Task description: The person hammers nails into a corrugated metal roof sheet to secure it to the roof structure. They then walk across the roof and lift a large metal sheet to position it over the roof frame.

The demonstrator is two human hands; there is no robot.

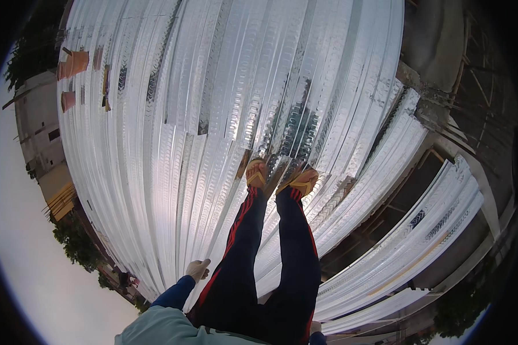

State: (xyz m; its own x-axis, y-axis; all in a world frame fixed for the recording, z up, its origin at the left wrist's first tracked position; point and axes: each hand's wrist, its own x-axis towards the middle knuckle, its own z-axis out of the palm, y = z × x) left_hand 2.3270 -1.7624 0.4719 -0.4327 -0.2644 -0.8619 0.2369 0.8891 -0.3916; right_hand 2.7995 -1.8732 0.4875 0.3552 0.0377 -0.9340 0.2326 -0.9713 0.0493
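Beneath me spreads a deck of long, shiny ribbed metal sheets (149,132), and I stand on it in yellow flip-flops (298,181). My left hand (198,269) hangs beside my left thigh, above the sheets. Its fingers look curled in with the thumb out to the right, and nothing shows in it. Only a sliver of my right hand (315,328) appears at the lower edge beside my right leg; its fingers are hidden.
To the right, gaps open between the sheets over dark framework, with a separate strip of sheets (403,241) beyond. Reddish-brown pieces (73,64) and a narrow tool-like object (106,89) lie at the far left. Concrete beams (437,109) edge the right; a building (39,121) stands left.
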